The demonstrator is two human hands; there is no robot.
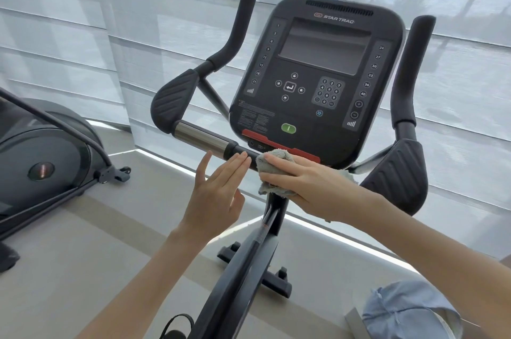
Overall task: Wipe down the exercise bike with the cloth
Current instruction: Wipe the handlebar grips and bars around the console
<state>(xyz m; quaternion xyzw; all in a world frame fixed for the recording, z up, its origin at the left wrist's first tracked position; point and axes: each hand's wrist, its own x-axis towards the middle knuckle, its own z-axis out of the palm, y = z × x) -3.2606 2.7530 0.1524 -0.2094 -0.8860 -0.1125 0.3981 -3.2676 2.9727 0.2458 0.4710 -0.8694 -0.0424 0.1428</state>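
The exercise bike stands in front of me with its black console [318,75] facing me and a chrome and black handlebar [204,140] running left below it. A grey cloth [272,157] lies bunched on the bar just under the console's red strip. My right hand [301,183] lies flat on top of the cloth and presses it against the bar. My left hand [218,194] hovers just left of the cloth with straight fingers, fingertips at the black part of the bar, holding nothing.
Black elbow pads [175,98] and upright grips [414,67] flank the console. The bike's frame [249,261] runs down toward me. Another exercise machine [47,156] stands at the left. White blinds [138,34] cover the windows behind. Blue clothing [409,311] shows at bottom right.
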